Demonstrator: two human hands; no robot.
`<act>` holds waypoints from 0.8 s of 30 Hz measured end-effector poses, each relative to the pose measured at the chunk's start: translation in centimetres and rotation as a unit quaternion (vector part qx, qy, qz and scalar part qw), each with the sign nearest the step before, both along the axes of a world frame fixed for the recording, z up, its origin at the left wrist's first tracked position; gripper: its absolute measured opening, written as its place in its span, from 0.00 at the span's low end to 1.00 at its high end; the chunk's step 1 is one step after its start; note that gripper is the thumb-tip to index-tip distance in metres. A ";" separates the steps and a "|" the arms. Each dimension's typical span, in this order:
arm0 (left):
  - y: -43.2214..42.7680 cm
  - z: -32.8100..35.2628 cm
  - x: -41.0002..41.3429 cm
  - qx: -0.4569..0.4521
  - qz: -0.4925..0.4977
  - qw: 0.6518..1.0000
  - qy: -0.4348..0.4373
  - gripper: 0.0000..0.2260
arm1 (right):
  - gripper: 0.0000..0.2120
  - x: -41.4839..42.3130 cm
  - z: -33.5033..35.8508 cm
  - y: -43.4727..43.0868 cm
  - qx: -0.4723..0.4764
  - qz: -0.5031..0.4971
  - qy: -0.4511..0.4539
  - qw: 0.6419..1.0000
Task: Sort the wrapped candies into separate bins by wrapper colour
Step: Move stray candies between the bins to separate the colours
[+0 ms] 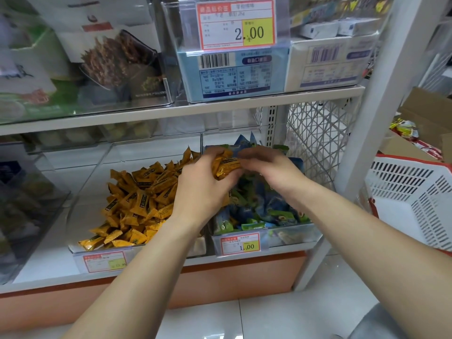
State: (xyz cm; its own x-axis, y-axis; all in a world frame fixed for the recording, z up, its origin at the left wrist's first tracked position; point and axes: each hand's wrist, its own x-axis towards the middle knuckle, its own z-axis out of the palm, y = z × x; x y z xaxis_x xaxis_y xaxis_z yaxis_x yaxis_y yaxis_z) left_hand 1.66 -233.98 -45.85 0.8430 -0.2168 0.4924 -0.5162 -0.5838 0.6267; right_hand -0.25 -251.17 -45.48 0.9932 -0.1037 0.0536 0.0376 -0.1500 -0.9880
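The upper shelf (171,111) carries a pack picturing brown sticks (117,59), a pale blue box (232,74) with a barcode behind a red-edged price tag (237,23) reading 2.00, and a white box (325,64) just beside it. A white mesh panel (315,138) closes the lower shelf's right end. Further right stand a white slotted basket (411,199) with a red rim, a cardboard box (428,113) and red-and-yellow packets (408,133), above a pale tiled floor (281,314).

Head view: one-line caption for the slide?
Left hand holds a bunch of orange-wrapped candies above the blue-and-green candy bin, right hand close alongside; the orange candy bin sits to the left.
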 end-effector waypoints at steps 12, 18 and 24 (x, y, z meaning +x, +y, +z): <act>3.7 1.1 0.8 -0.307 -0.075 0.895 0.315 0.11 | 0.07 0.0 1.0 3.9 0.182 -0.007 -0.029 0.983; 8.3 0.6 2.2 -0.315 -0.011 0.902 0.296 0.16 | 0.14 1.9 0.4 8.3 -0.003 -0.076 -0.085 0.993; 12.1 -0.2 3.6 -0.085 0.061 0.976 0.191 0.28 | 0.15 3.2 0.0 10.9 -0.234 0.038 -0.136 0.962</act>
